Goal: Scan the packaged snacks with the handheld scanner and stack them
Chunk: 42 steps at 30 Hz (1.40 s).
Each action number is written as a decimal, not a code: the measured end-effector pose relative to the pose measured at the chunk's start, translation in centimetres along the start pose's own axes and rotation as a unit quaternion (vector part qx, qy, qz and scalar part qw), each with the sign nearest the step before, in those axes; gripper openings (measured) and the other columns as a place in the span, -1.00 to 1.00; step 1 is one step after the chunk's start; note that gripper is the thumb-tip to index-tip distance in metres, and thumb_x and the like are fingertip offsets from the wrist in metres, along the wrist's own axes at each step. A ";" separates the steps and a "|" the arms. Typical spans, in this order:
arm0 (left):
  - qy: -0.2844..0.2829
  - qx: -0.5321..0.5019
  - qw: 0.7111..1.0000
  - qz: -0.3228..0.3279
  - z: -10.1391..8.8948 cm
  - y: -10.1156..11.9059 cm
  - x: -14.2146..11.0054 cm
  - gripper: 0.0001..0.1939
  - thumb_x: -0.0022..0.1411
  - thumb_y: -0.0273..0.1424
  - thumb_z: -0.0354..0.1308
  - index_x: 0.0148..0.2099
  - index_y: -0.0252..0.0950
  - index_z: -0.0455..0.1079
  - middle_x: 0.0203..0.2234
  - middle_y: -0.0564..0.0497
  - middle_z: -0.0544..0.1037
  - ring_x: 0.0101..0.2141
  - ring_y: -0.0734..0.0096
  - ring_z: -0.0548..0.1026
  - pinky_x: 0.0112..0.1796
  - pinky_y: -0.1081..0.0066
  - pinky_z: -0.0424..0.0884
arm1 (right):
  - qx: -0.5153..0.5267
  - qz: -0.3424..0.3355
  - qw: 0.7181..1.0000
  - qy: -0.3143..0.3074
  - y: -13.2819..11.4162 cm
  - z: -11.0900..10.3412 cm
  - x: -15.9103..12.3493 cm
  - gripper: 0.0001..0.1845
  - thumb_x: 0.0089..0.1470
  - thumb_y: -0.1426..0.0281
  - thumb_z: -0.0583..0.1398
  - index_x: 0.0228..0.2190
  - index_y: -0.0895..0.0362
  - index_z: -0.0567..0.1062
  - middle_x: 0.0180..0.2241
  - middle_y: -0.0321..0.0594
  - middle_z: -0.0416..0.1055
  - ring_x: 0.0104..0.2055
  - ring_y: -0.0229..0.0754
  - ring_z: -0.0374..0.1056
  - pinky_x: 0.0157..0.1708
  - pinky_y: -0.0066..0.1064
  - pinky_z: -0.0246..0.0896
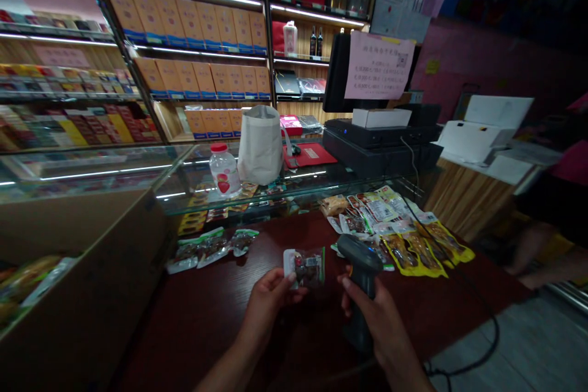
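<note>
Barcode scanner sits wrapped in my right hand, fingers closed around its black handle, its nose tilted toward the small clear packet pinched in my left hand. That left hand is only partly closed, with the thumb and fingers on the packet's lower edge. The packet sits just beside the scanner's nose, though I cannot tell whether they touch. Both hands are above the dark red wooden counter. Ahead on my left, a few clear snack packets lie in a short row, just in front of the glass display case. Over on my right, a much bigger heap of snack packets, many of them yellow, covers the counter. As things lie, only a small share sits in the short row; most are in the heap, and one is in my hand.
</note>
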<state>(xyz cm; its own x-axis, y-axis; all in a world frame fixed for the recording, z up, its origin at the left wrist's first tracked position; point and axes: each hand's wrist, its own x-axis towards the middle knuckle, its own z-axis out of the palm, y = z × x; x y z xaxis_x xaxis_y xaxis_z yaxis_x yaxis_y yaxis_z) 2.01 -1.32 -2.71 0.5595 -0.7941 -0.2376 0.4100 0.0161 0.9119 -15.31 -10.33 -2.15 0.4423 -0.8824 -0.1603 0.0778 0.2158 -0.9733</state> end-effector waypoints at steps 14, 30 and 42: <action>0.053 0.026 0.996 0.063 -0.4 -0.4 0.4 -0.51 -0.12 -0.11 0.40 -0.28 -0.36 0.38 -0.39 -0.05 0.59 -0.36 0.31 0.57 -0.34 0.47 0.45 | -0.099 0.024 0.993 -0.052 -0.4 1.0 -5.8 -0.25 -0.10 -0.27 0.17 -0.37 0.24 0.41 -0.67 -0.22 0.36 -0.65 -0.28 0.27 -0.60 -0.50 0.15; 0.052 0.059 0.994 0.074 -0.4 -0.6 0.2 -0.57 -0.03 -0.09 0.31 -0.32 -0.37 0.37 -0.39 -0.10 0.59 -0.43 0.33 0.54 -0.43 0.47 0.41 | -0.101 0.005 0.994 -0.052 -0.2 1.0 -5.7 -0.26 -0.03 -0.20 0.17 -0.26 0.28 0.41 -0.66 -0.22 0.36 -0.66 -0.28 0.25 -0.61 -0.51 0.14; 0.083 -0.063 0.993 0.064 -0.6 -0.5 0.1 -0.62 0.07 -0.28 0.33 -0.21 -0.37 0.24 -0.33 -0.09 0.58 -0.30 0.24 0.61 -0.29 0.41 0.52 | -0.103 0.069 0.987 -0.099 2.5 -1.8 -3.9 -0.09 -0.11 -0.29 0.16 -0.08 0.28 0.33 -0.49 -0.19 0.43 -0.56 -0.24 0.32 -0.55 -0.42 0.26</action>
<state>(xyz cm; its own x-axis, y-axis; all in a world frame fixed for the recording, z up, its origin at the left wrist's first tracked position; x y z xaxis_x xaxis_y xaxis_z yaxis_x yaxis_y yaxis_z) 2.28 -1.10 -3.44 0.7195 -0.6700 -0.1832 0.4080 0.1943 0.8921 -18.47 -7.12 -4.21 0.6029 -0.7478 -0.2778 -0.1694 0.2203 -0.9606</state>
